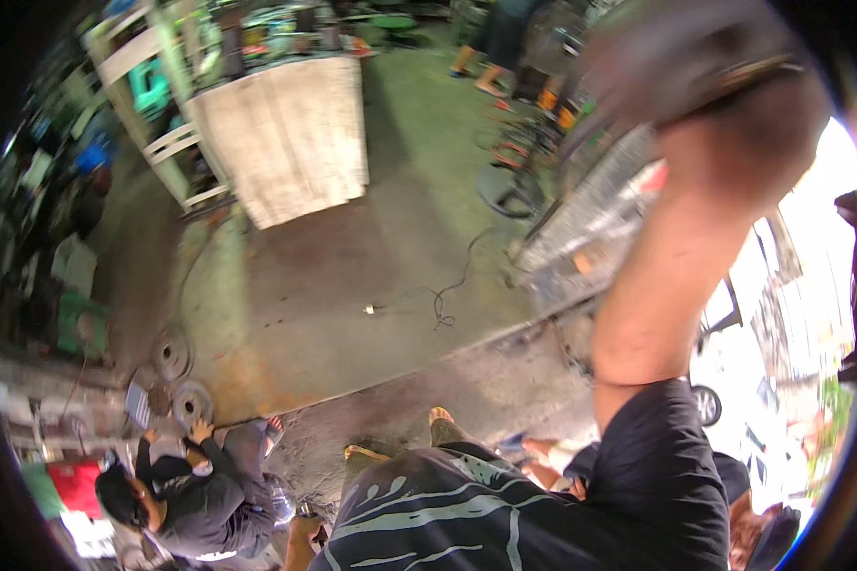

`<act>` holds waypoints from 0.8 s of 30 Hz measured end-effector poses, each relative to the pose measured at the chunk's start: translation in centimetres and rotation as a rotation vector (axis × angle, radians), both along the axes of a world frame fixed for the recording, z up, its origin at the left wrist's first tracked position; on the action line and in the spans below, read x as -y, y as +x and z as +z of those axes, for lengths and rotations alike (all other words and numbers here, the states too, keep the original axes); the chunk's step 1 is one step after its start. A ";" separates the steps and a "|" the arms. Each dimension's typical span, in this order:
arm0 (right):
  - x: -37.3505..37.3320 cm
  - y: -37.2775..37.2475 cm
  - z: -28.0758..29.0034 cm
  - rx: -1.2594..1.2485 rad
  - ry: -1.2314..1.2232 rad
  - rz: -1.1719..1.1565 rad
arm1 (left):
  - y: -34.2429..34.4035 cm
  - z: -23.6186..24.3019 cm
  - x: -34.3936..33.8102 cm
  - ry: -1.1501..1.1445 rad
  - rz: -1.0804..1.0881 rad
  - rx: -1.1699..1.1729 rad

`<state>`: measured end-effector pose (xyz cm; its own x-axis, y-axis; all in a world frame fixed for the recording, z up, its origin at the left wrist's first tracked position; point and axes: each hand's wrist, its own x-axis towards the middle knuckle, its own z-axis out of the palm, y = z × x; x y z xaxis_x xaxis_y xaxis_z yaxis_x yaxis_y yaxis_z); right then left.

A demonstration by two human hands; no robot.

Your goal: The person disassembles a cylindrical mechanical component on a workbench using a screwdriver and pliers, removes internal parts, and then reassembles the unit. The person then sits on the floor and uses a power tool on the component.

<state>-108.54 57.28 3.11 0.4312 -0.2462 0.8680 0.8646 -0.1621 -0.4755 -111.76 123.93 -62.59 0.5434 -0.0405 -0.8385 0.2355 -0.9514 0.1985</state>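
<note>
My right arm reaches up on the right side, with a dark short sleeve at the shoulder. At its end my right hand (747, 133) is large, close and smeared by motion. A dark blurred shape (676, 57) lies over its fingers, and what it is cannot be made out. Low in the view, my left hand (302, 535) is partly cut off beside my dark printed shirt (419, 519). Its fingers look closed around a small dark thing with a shiny part, too small to name.
A person in dark clothes and cap (195, 509) sits lower left, hands near round metal discs (192, 403). Another person (762, 533) is lower right. Ahead are a pale wooden panel (286, 133), a black cable with white plug (370, 309), and someone's legs (492, 76).
</note>
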 end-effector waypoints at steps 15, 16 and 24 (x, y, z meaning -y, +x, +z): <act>6.4 -17.6 -42.3 -1.351 1.223 -0.181 | 11.7 -2.8 31.8 0.015 -0.422 -0.007; 6.7 -18.8 -43.2 -1.272 1.284 -0.185 | 12.7 -2.7 33.8 0.001 -0.444 -0.019; 12.1 -26.9 -48.2 -1.100 1.543 -0.247 | 15.2 -6.7 48.9 0.028 -0.815 0.221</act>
<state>-135.48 45.17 -45.11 0.3989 -0.5587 -0.7272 0.1508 0.8221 -0.5489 -96.55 74.99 -69.25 0.5050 -0.4720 -0.7227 -0.5685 -0.8119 0.1330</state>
